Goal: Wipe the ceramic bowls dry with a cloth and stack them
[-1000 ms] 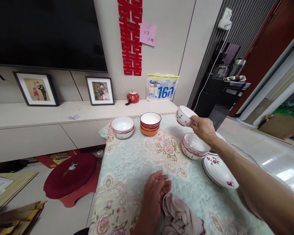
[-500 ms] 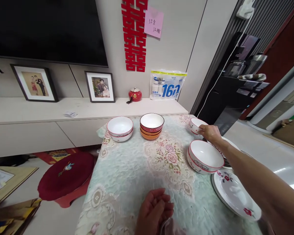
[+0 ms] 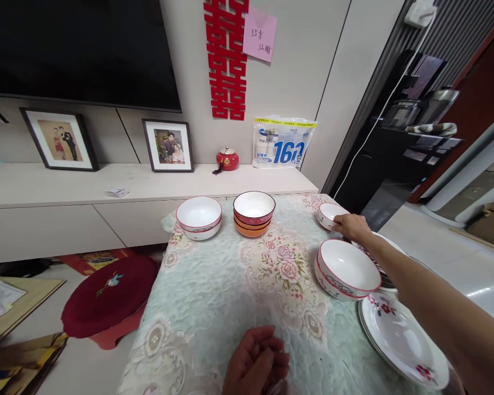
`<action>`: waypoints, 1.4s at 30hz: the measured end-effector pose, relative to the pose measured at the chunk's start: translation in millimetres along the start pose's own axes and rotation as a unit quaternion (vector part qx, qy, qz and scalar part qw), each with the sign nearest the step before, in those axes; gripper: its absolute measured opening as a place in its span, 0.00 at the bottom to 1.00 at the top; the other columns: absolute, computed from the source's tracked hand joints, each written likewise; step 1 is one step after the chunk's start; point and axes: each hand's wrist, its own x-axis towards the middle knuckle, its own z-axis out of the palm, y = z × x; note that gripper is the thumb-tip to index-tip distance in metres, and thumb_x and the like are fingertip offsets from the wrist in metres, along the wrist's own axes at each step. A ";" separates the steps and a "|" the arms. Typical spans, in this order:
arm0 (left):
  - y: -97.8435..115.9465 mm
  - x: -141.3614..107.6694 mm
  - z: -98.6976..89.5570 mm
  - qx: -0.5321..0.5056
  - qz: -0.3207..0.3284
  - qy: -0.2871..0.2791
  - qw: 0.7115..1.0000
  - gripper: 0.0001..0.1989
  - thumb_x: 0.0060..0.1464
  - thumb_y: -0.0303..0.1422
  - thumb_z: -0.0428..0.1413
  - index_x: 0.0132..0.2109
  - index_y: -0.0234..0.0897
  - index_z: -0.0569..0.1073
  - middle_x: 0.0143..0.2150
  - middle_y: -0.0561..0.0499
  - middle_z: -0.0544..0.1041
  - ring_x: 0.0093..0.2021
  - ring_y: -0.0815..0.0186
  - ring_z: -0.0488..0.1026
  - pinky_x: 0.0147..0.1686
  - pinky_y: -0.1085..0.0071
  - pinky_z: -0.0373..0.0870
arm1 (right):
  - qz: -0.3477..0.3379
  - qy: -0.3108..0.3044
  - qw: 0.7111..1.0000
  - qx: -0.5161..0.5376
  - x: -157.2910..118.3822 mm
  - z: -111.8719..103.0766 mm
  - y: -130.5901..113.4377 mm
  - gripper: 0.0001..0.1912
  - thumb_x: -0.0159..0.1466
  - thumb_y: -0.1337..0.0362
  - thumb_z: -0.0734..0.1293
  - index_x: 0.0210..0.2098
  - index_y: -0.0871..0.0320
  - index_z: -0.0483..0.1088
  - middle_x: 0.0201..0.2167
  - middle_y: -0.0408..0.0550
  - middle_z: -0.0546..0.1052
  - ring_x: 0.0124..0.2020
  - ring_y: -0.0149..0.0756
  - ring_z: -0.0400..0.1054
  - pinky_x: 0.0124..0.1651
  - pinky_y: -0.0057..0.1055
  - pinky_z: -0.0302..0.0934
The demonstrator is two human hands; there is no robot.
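Observation:
My right hand (image 3: 353, 227) reaches across to the far right of the table, its fingers pinching the rim of a small white bowl (image 3: 328, 215). Nearer to me stand large white bowls (image 3: 346, 266) with red rims, one inside another. My left hand (image 3: 255, 359) hovers over the near edge with its fingers curled and nothing visible in them. At the far side are a stack of white bowls (image 3: 198, 216) and, beside it, a dark-rimmed red bowl (image 3: 254, 207) on top of orange bowls (image 3: 252, 230).
Flowered plates (image 3: 401, 334) are stacked at the right edge, with more plates partly behind my right forearm. Behind the table, a white cabinet (image 3: 66, 186) carries picture frames, a red jar (image 3: 228, 159) and a plastic bag (image 3: 283, 144). A red stool (image 3: 111, 296) stands left.
The small bowl under my right hand sits slightly lower, closer to the tabletop. The view has shifted a little, and my left hand appears slightly lower.

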 end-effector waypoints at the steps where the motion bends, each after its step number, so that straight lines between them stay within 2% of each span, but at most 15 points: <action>1: 0.1 -0.2 0.2 -0.001 -0.001 -0.001 1.000 0.22 0.33 0.40 0.71 0.37 0.34 0.78 0.32 0.44 0.79 0.29 0.62 0.77 0.32 0.67 0.72 | -0.001 -0.001 1.000 0.011 -0.3 -3.7 1.5 0.13 0.61 0.57 0.66 0.39 0.54 0.79 0.38 0.51 0.81 0.42 0.44 0.72 0.40 0.34 0.54; 5: -0.8 -2.2 1.0 -0.001 0.010 -0.004 1.000 0.22 0.35 0.39 0.71 0.37 0.33 0.77 0.32 0.45 0.78 0.29 0.63 0.76 0.32 0.68 0.71 | 0.017 0.030 0.998 0.061 -4.9 -33.0 1.3 0.19 0.66 0.54 0.59 0.48 0.54 0.75 0.47 0.49 0.79 0.47 0.43 0.72 0.42 0.33 0.58; 8: -3.5 -3.2 1.7 -0.003 0.032 -0.014 0.999 0.21 0.37 0.39 0.69 0.38 0.33 0.76 0.32 0.46 0.78 0.29 0.64 0.76 0.32 0.69 0.70 | 0.014 0.103 0.985 0.138 -14.7 -63.8 -24.1 0.19 0.66 0.57 0.59 0.48 0.57 0.75 0.44 0.51 0.80 0.44 0.41 0.73 0.41 0.31 0.61; 10: -5.1 -2.5 2.2 0.003 0.038 -0.018 0.999 0.19 0.38 0.38 0.68 0.37 0.33 0.75 0.31 0.47 0.77 0.28 0.64 0.75 0.31 0.69 0.69 | -0.036 0.169 0.967 0.190 -26.2 -81.5 -59.2 0.16 0.65 0.58 0.61 0.44 0.57 0.77 0.42 0.50 0.81 0.41 0.42 0.73 0.41 0.32 0.62; 12: -5.2 -1.1 2.6 0.018 0.028 -0.019 0.999 0.20 0.37 0.38 0.66 0.37 0.33 0.73 0.31 0.48 0.76 0.27 0.65 0.74 0.29 0.69 0.69 | -0.125 0.205 0.949 0.207 -41.9 -93.3 -106.5 0.14 0.64 0.60 0.62 0.42 0.57 0.77 0.42 0.50 0.81 0.40 0.41 0.74 0.43 0.33 0.63; 16: -0.3 -1.8 4.5 0.027 0.021 -0.021 0.999 0.18 0.37 0.35 0.63 0.38 0.33 0.71 0.31 0.49 0.75 0.27 0.66 0.74 0.30 0.69 0.68 | -0.324 0.196 0.905 0.192 -76.0 -97.5 -213.9 0.12 0.66 0.64 0.62 0.43 0.59 0.76 0.43 0.52 0.80 0.44 0.40 0.72 0.49 0.33 0.61; 18: 2.6 -3.8 5.8 0.035 0.013 -0.015 0.999 0.18 0.37 0.34 0.62 0.38 0.33 0.70 0.30 0.49 0.74 0.26 0.66 0.74 0.29 0.69 0.67 | -0.393 0.153 0.896 0.138 -85.5 -92.1 -262.2 0.12 0.67 0.66 0.61 0.44 0.58 0.75 0.42 0.51 0.79 0.44 0.39 0.72 0.51 0.35 0.58; 21: 2.6 -3.9 6.4 0.025 0.008 -0.028 0.999 0.19 0.36 0.34 0.61 0.38 0.33 0.70 0.30 0.49 0.74 0.26 0.66 0.73 0.29 0.69 0.67 | -0.404 0.095 0.907 0.072 -84.3 -80.1 -318.3 0.13 0.67 0.66 0.61 0.48 0.60 0.72 0.44 0.54 0.78 0.48 0.40 0.70 0.53 0.36 0.55; 24: -5.2 3.0 4.9 0.020 0.008 -0.024 0.999 0.20 0.35 0.36 0.61 0.38 0.33 0.69 0.30 0.50 0.74 0.25 0.66 0.73 0.28 0.69 0.67 | -0.374 0.058 0.925 0.030 -70.3 -68.7 -354.0 0.14 0.67 0.62 0.62 0.49 0.61 0.71 0.47 0.58 0.77 0.50 0.44 0.70 0.53 0.39 0.54; 29: -20.0 14.9 3.2 -0.024 0.007 -0.027 0.999 0.20 0.34 0.37 0.59 0.37 0.33 0.69 0.28 0.50 0.74 0.20 0.69 0.69 0.23 0.71 0.62 | -0.356 0.016 0.934 -0.002 -44.8 -57.5 -381.4 0.12 0.67 0.61 0.63 0.44 0.61 0.73 0.43 0.59 0.79 0.47 0.47 0.72 0.54 0.45 0.53; 34: -18.4 12.6 4.8 -0.029 -0.001 -0.026 0.999 0.18 0.34 0.35 0.60 0.37 0.34 0.69 0.28 0.50 0.74 0.19 0.72 0.67 0.23 0.72 0.61 | -0.362 -0.027 0.931 -0.025 -32.1 -52.4 -384.7 0.11 0.64 0.63 0.65 0.42 0.60 0.76 0.43 0.58 0.79 0.45 0.45 0.73 0.44 0.34 0.58; 38: -18.7 13.1 3.7 -0.028 0.003 -0.026 0.999 0.18 0.35 0.35 0.59 0.36 0.35 0.69 0.28 0.50 0.74 0.20 0.71 0.68 0.23 0.72 0.62 | -0.364 -0.024 0.931 -0.029 -32.3 -54.5 -380.0 0.12 0.66 0.61 0.64 0.43 0.58 0.75 0.44 0.56 0.79 0.44 0.42 0.73 0.40 0.30 0.57; 42: -19.6 14.2 1.9 -0.029 0.001 -0.044 0.999 0.17 0.35 0.35 0.59 0.37 0.34 0.68 0.28 0.50 0.74 0.21 0.70 0.70 0.24 0.72 0.63 | -0.356 0.006 0.934 -0.025 -38.3 -54.7 -380.4 0.13 0.67 0.61 0.61 0.44 0.60 0.75 0.43 0.58 0.79 0.46 0.43 0.72 0.45 0.32 0.57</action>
